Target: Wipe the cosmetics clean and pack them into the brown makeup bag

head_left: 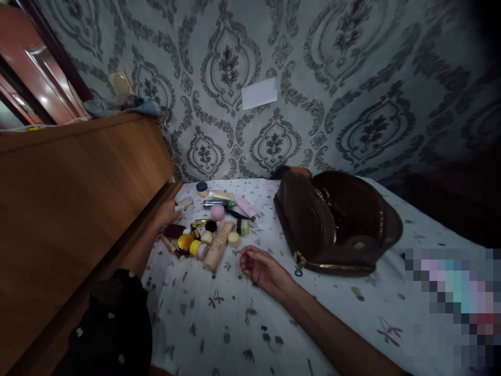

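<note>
At the far left of the group of cosmetics, my left hand [167,214] has its fingers closed on the near end of a small pale container [185,202]. My right hand [264,269] rests palm sideways over the sheet, fingers loosely curled and nothing in them. Closest to it are a small cream-coloured jar [234,239] and a large beige tube [219,245]. Around these lie a pink round item [217,211], a green jar [242,226], a gold round lid [185,242], a yellow-banded jar [198,249] and a pink tube [246,208].
A dark brown bag [313,219] stands unzipped on the patterned sheet [219,324] to the right. A wooden cabinet side [86,193] borders the left. Patterned wallpaper [230,62] with a white paper [259,93] is behind. One patch at lower right is pixelated.
</note>
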Motion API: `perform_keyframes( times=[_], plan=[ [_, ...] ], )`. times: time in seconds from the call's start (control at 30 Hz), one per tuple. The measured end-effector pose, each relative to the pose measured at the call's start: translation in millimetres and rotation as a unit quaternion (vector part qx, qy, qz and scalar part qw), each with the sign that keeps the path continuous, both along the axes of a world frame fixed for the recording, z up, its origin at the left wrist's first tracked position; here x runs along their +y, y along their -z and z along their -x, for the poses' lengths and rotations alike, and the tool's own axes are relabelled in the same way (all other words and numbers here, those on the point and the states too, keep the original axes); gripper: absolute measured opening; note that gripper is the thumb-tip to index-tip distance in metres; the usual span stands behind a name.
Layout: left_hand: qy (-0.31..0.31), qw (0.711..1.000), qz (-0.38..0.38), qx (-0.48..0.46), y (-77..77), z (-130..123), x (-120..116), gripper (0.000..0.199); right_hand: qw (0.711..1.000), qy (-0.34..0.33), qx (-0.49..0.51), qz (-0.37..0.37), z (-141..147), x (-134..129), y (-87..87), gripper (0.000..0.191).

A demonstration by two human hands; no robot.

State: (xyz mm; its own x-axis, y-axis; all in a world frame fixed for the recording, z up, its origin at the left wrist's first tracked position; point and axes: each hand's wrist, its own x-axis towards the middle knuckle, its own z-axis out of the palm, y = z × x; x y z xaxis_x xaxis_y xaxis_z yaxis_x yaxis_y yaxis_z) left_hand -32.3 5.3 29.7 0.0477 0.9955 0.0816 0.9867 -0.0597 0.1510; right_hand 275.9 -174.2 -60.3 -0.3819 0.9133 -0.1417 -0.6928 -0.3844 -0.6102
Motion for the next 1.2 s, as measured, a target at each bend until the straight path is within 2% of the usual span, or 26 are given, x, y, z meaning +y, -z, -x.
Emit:
perform_keyframes(
  times=[0.1,0.17,0.27,0.33,0.4,0.5,0.6,0.67,0.8,0.87,0.93,1.03,1.1,1.2],
  plan=[
    [0.063,0.998,-0.015,-0.003,-12.1,-18.8,-42.1,0.042,0.999,0.011,-0.027,-0.031,4.7,-4.7,-0.8,0.025],
    [0.107,0.994,-0.025,-0.015,-11.8,-35.1,-75.2,0.047,0.998,0.017,-0.045,-0.043,8.4,-6.7,0.1,0.031],
    [0.194,0.977,-0.055,-0.064,2.9,-61.0,-122.8,0.045,0.996,0.046,-0.055,-0.050,11.8,-6.0,5.1,0.046],
    [0.222,0.970,-0.059,-0.075,18.0,-77.9,-147.3,0.044,0.994,0.068,-0.050,-0.067,12.4,-4.5,10.0,0.055],
    [0.219,0.972,-0.058,-0.066,32.3,-93.1,-163.2,0.041,0.991,0.092,-0.049,-0.084,12.7,-2.9,15.1,0.058],
    [0.193,0.977,-0.074,-0.049,45.4,-109.4,-174.0,0.040,0.982,0.128,-0.081,-0.110,12.4,0.6,21.3,0.055],
    [0.193,0.975,-0.084,-0.070,49.8,-117.7,-180.7,0.044,0.957,0.162,-0.179,-0.159,8.5,5.6,24.1,0.047],
    [0.211,0.969,-0.071,-0.107,51.6,-121.3,-188.7,0.044,0.932,0.175,-0.253,-0.191,2.8,6.8,24.5,0.039],
    [0.233,0.952,-0.006,-0.199,55.0,-129.7,-213.1,0.039,0.920,0.185,-0.288,-0.192,-12.7,0.7,24.4,0.029],
    [0.235,0.946,0.017,-0.222,54.3,-133.5,-224.4,0.038,0.862,0.209,-0.395,-0.241,-18.6,-3.7,23.6,0.028],
    [0.248,0.937,0.044,-0.242,51.9,-135.4,-232.7,0.031,0.821,0.209,-0.455,-0.276,-21.0,-7.5,21.6,0.030],
    [0.252,0.929,0.065,-0.264,49.5,-133.0,-238.9,0.026,0.800,0.205,-0.482,-0.293,-19.6,-13.1,16.7,0.029],
    [0.231,0.933,0.050,-0.270,50.3,-128.5,-239.1,0.032,0.784,0.208,-0.501,-0.300,-18.7,-20.2,13.2,0.026],
    [0.204,0.941,0.011,-0.270,53.1,-121.5,-235.4,0.027,0.738,0.203,-0.560,-0.317,-21.3,-39.2,8.9,0.022]
  ],
)
